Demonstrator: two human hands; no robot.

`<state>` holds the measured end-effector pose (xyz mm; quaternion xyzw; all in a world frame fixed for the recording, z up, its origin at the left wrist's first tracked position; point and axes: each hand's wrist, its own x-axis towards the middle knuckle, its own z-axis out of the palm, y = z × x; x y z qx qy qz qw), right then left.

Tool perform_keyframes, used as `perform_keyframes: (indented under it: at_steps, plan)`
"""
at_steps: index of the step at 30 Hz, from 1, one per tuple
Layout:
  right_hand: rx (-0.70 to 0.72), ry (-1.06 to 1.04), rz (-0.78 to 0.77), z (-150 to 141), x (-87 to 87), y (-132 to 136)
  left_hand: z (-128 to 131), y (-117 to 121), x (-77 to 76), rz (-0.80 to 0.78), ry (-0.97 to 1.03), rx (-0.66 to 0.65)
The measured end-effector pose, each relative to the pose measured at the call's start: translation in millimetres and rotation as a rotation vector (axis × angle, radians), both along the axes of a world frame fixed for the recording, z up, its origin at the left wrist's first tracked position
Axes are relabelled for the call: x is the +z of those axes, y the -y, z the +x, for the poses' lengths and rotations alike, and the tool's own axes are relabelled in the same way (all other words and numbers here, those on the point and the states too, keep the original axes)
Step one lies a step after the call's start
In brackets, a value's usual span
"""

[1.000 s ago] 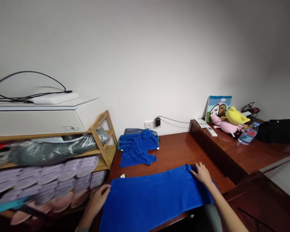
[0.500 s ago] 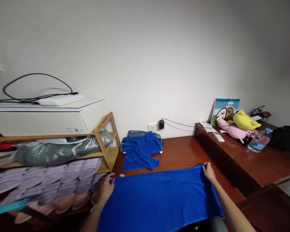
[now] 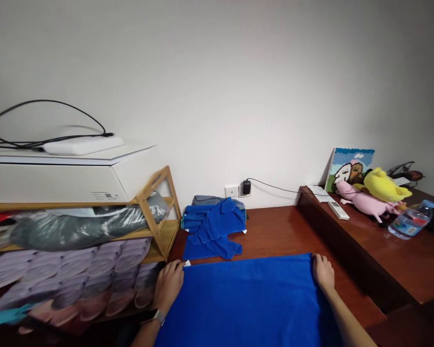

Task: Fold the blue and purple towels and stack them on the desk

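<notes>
Blue microfiber towel (image 3: 246,303) lying spread on wooden desk (image 3: 282,233), likely light, soft and limp; best taken by the far corners. Left hand (image 3: 169,285) and right hand (image 3: 323,272) both closed on those corners, just short of crumpled blue towel heap (image 3: 213,231).

My left hand (image 3: 168,285) and right hand (image 3: 323,272) gripped the far corners of the flat blue towel (image 3: 249,301) on the desk (image 3: 285,231); a crumpled towel (image 3: 213,230) lay just beyond its far edge.
</notes>
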<state>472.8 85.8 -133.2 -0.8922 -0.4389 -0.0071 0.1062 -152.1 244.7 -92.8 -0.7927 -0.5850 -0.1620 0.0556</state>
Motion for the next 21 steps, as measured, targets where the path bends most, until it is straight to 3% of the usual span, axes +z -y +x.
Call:
perform_keyframes:
  at_steps: [5, 7, 11, 16, 21]
  plan:
    - [-0.017, 0.071, -0.042, -4.3, -1.2, 1.2, 60.1, -23.5, 11.1, -0.148, 0.029, -0.157]
    - [-0.004, 0.065, -0.006, -4.8, -3.9, 2.2, 87.8, -36.5, 11.3, -0.174, 0.031, -0.161]
    - [0.002, 0.046, 0.054, -3.3, -8.7, 2.0, 128.7, -67.7, 8.2, -0.181, 0.04, -0.037]
    - [0.005, 0.027, 0.087, -2.3, -9.4, -0.8, 162.2, -102.9, 9.6, -0.194, 0.055, 0.162]
    - [-0.003, 0.011, 0.096, -5.6, -3.3, -1.5, 175.9, -102.8, 20.5, -0.198, 0.044, 0.19]
